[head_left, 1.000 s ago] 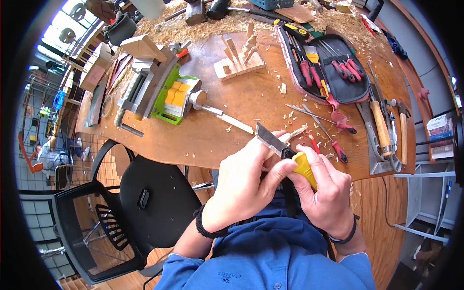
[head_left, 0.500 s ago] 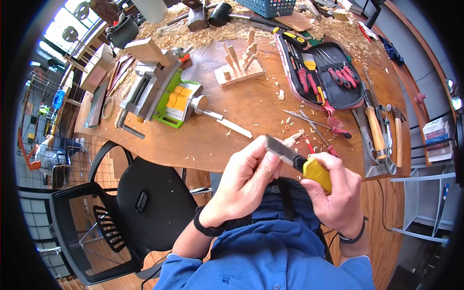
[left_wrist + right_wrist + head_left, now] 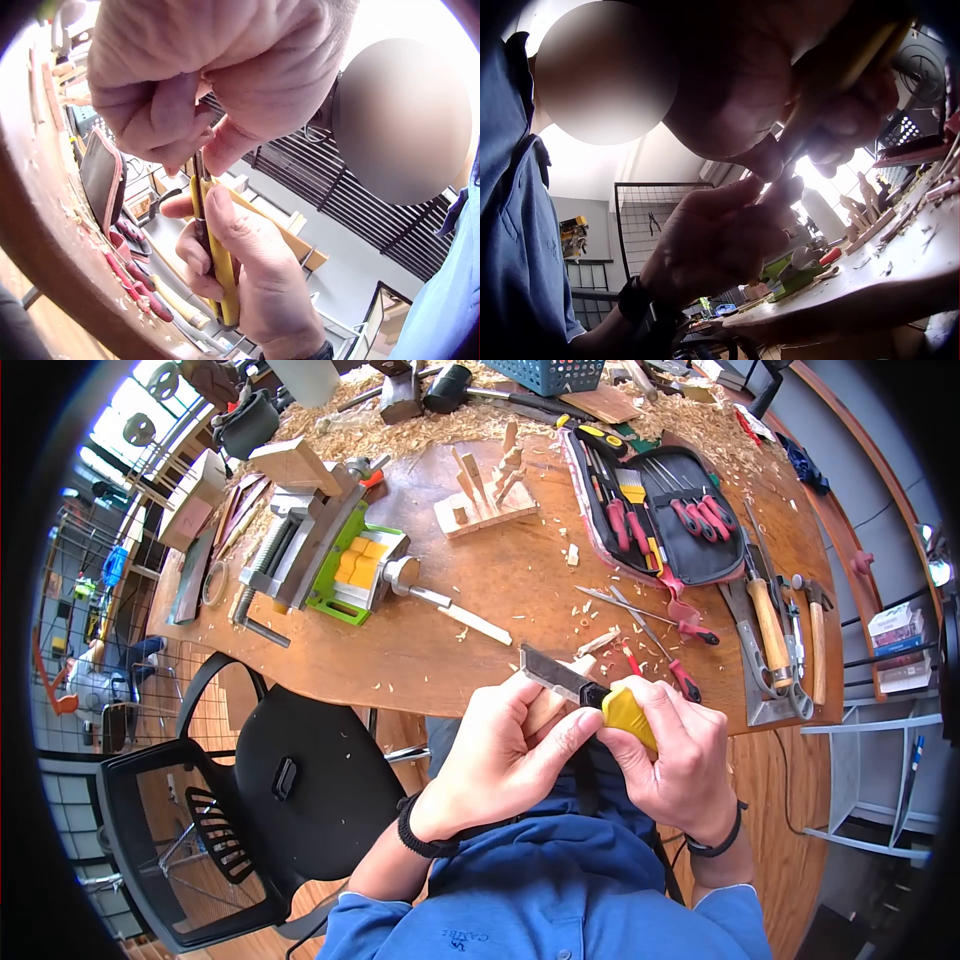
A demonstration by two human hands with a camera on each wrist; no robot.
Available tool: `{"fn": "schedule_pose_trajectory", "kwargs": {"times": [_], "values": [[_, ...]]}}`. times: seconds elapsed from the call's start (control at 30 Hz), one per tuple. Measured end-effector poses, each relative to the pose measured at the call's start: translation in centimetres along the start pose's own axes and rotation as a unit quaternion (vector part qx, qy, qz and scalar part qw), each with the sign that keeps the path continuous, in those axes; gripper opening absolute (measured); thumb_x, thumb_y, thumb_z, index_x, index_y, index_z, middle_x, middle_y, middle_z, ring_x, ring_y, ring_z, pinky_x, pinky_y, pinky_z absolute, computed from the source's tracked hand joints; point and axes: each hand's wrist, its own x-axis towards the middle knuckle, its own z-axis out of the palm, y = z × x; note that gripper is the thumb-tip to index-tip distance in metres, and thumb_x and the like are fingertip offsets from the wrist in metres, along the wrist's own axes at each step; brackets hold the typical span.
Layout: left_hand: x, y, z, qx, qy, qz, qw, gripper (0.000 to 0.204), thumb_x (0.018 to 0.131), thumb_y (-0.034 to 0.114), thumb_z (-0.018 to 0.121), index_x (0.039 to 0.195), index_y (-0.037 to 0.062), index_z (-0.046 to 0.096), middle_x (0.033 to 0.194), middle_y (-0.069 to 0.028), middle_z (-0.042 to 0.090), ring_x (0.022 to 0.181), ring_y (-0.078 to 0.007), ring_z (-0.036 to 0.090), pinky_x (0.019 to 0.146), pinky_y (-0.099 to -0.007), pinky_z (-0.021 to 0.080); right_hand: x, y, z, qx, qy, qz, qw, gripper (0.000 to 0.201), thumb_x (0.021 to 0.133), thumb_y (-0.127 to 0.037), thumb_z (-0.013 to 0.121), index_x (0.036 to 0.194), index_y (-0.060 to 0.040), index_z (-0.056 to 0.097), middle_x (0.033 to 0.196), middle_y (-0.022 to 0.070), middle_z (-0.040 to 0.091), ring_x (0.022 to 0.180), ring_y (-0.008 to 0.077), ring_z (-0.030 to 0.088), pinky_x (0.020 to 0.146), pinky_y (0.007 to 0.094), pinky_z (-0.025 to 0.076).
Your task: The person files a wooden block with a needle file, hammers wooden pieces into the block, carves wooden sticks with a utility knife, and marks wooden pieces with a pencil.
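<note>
In the head view the right hand (image 3: pixel 675 760) grips a yellow utility knife (image 3: pixel 628 720), its wide dark blade (image 3: pixel 552 672) pointing up and left. The left hand (image 3: pixel 500 760) holds a small piece of light wood (image 3: pixel 545 710) beneath the blade, its thumb against the knife near the blade's base. Most of the wood is hidden by the fingers. The left wrist view shows the right hand (image 3: pixel 255 277) wrapped round the yellow handle (image 3: pixel 225 277), just below the left hand (image 3: pixel 217 67). In the right wrist view the left hand (image 3: pixel 720 240) is dim, with its fingertips close to the knife.
On the wooden table (image 3: pixel 400 660) lie a vise (image 3: pixel 345 560), a wooden stand (image 3: pixel 487 510), a tool case (image 3: pixel 700 520) and a chisel (image 3: pixel 475 622). Loose tools and a hammer (image 3: pixel 820 630) are at the right. Shavings (image 3: pixel 400 430) cover the back. A black chair (image 3: pixel 310 780) stands left.
The knife first moved right and down, off the left thumb, then came back left over the wood. The left thumb again touches it. More of the wood shows now.
</note>
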Motion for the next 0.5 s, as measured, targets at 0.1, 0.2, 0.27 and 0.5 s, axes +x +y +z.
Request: {"fn": "schedule_pose_trajectory", "kwargs": {"times": [0.1,0.2,0.27,0.5], "values": [[-0.3,-0.8,-0.4,0.075,-0.003,0.004,0.997,0.031,0.102,0.013,0.081,0.125,-0.0047,0.070,0.078,0.0056,0.058,0.074,-0.0030,0.045,0.066,-0.0234,0.041,-0.1,0.0,0.2,0.005,-0.008,-0.003,1.000,0.040,0.097,-0.031,0.081,0.121,-0.0016,0.068,0.087,0.0151,0.070,0.069,0.0378,0.071,0.061,0.0461,0.055],[-0.3,-0.2,-0.5,0.123,0.000,0.016,0.992,0.026,0.101,0.012,0.081,0.117,-0.0050,0.072,0.072,0.0022,0.057,0.069,-0.0046,0.046,0.061,-0.0259,0.041,-0.1,-0.1,0.4,-0.001,-0.009,-0.005,1.000,0.041,0.097,-0.031,0.082,0.121,-0.0009,0.068,0.088,0.0155,0.071,0.069,0.0379,0.072,0.061,0.0462,0.055],[-0.2,0.2,-0.1,0.112,0.047,0.057,0.991,0.019,0.100,0.014,0.081,0.096,0.0013,0.067,0.067,-0.0114,0.061,0.056,-0.0216,0.053,0.058,-0.0340,0.047,0.0,-0.3,0.6,-0.013,-0.008,-0.009,1.000,0.042,0.097,-0.031,0.082,0.121,-0.0004,0.068,0.088,0.0158,0.071,0.069,0.0378,0.072,0.061,0.0463,0.056],[0.1,-1.5,0.4,0.124,0.083,0.089,0.985,0.013,0.103,0.010,0.075,0.112,0.0024,0.071,0.080,-0.0139,0.072,0.062,-0.0268,0.065,0.065,-0.0320,0.053,0.6,-1.0,1.4,-0.014,0.056,0.001,0.998,0.043,0.099,-0.032,0.081,0.124,0.0014,0.067,0.089,0.0151,0.071,0.070,0.0365,0.073,0.061,0.0449,0.056]]}}
